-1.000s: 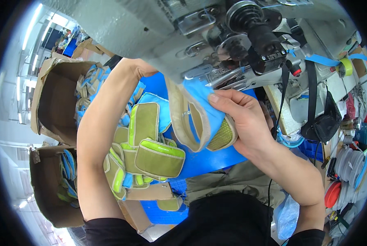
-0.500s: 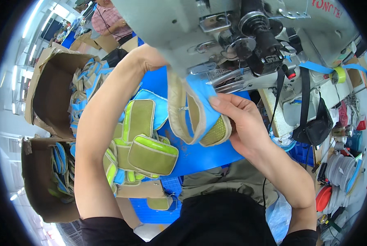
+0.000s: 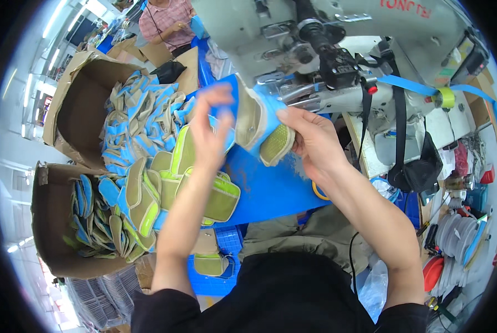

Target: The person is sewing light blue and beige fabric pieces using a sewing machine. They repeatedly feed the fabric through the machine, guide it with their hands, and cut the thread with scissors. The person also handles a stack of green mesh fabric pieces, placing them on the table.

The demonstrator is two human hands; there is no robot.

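My right hand (image 3: 310, 140) grips a shoe upper piece (image 3: 266, 129) of blue, beige and yellow-green mesh, held up just below the sewing machine head (image 3: 326, 50). My left hand (image 3: 208, 130) is blurred, fingers raised at the piece's left blue edge; whether it grips is unclear. Below both hands, several finished yellow-green and beige pieces (image 3: 204, 191) lie piled on a blue work surface (image 3: 276, 191).
Two open cardboard boxes (image 3: 65, 105) (image 3: 46, 222) at the left hold many blue and green pieces. A blue crate (image 3: 218, 266) sits below. A black pouch (image 3: 420, 172) hangs at the right. Another person (image 3: 165, 19) works at the far top.
My left hand has come out from under the machine arm and risen beside the piece. The right hand has lifted the piece up and turned it.
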